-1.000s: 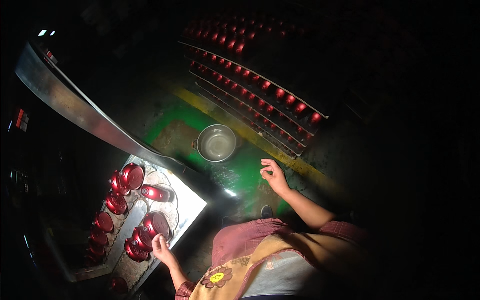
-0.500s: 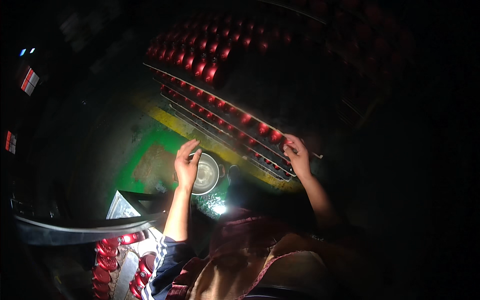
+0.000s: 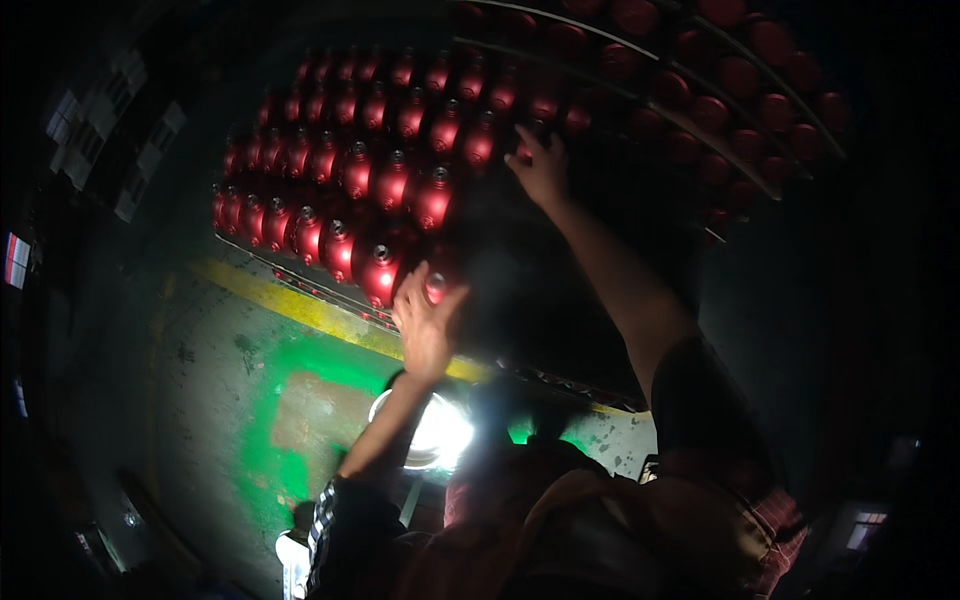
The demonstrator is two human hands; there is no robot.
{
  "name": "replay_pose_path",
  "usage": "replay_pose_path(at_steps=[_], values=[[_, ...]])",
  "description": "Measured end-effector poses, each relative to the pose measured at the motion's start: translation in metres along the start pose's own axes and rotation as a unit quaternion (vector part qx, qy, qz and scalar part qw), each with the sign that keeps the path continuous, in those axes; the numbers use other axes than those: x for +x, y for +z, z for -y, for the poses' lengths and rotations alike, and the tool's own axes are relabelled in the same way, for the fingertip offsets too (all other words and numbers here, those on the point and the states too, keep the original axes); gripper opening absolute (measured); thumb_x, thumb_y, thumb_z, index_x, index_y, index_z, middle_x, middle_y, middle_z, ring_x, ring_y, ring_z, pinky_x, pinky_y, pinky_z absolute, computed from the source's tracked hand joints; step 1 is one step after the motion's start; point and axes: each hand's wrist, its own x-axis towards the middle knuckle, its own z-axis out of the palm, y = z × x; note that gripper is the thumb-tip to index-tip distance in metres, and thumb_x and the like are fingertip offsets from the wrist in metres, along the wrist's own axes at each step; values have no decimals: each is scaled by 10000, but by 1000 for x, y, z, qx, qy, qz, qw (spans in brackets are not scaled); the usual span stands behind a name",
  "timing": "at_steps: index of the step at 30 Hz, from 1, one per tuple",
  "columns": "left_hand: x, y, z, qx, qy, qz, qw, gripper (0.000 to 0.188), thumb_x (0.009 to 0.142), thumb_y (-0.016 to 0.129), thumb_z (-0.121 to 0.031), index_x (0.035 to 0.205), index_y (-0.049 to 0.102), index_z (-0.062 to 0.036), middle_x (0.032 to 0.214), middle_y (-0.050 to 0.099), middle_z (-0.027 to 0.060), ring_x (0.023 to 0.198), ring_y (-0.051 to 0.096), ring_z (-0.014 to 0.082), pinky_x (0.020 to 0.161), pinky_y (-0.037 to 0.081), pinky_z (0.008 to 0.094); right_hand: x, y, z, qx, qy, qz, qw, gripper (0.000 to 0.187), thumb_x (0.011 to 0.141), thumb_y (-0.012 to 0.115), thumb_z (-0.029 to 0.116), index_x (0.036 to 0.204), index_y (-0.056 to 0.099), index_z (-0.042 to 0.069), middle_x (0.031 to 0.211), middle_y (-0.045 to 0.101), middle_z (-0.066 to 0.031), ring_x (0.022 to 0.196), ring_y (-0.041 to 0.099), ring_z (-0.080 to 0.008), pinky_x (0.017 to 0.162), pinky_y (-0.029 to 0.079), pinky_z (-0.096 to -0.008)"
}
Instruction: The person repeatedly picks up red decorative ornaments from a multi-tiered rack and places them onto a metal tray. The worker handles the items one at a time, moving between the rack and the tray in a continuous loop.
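Observation:
My left hand is at the near right end of the front row, thumb and fingers around a round red bottle with a bare metal neck. The bottle's lower part is hidden by the hand. Farther back and to the right, my right hand has thumb and fingertips around another red bottle, mostly covered and dim. Several rows of the same glossy red bottles stand upright, necks up, to the left of both hands. Dark surface lies between my arms.
Shelves of more red bottles rise at the upper right. A yellow floor line runs along the rack's near side. Below my left hand, a round metal pot glares on a floor with green paint.
Both hands have moved to the upper layer of bottles; the right hand has gone farther back and left. Each now has fingers around a bottle. The view has shifted toward the rack.

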Motion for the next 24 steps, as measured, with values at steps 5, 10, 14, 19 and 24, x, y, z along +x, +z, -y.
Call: replay_pose_path(at_steps=[5, 10, 14, 19, 24], values=[[5, 4, 3, -29, -9, -25, 999, 469, 696, 793, -55, 1108, 762, -278, 1459, 449, 146, 1266, 468, 373, 1032, 401, 463, 34, 37, -23, -51, 133, 73, 987, 734, 760, 785, 517, 1418, 476, 413, 1524, 314, -212, 1368, 345, -482, 1059, 408, -582], [-13, -5, 10, -122, -67, -48, 989, 438, 738, 782, 0, 1106, 761, -237, 1449, 457, 153, 1268, 476, 363, 1053, 407, 430, 22, 37, -64, 15, 31, -14, 999, 646, 756, 794, 277, 1350, 541, 252, 1433, 455, -137, 1311, 458, -347, 1047, 443, -450], [-100, -32, -4, -327, -224, -76, 915, 514, 778, 777, 31, 1267, 669, -82, 1479, 447, 161, 1391, 403, 308, 1154, 333, 400, -14, -15, -107, 527, 236, 51, 815, 678, 727, 684, 95, 1382, 522, 167, 1394, 495, -102, 1289, 480, -322, 1047, 455, -455], [-206, -59, -26, -618, -466, -266, 575, 763, 890, 715, -265, 1529, 354, -58, 1526, 436, 114, 1372, 444, 249, 1123, 376, 434, -127, -75, -105, 692, 271, 259, 617, 734, 838, 573, 224, 1531, 341, 158, 1520, 401, -150, 1376, 419, -354, 1102, 422, -523], [-262, -67, -23, -760, -395, -344, 384, 761, 904, 681, -318, 1534, 338, -63, 1535, 419, 124, 1364, 453, 281, 1116, 391, 450, -263, -63, 7, 794, 378, 423, 221, 575, 1026, 404, 354, 1538, 320, 106, 1517, 414, -164, 1389, 418, -353, 1149, 361, -503]])
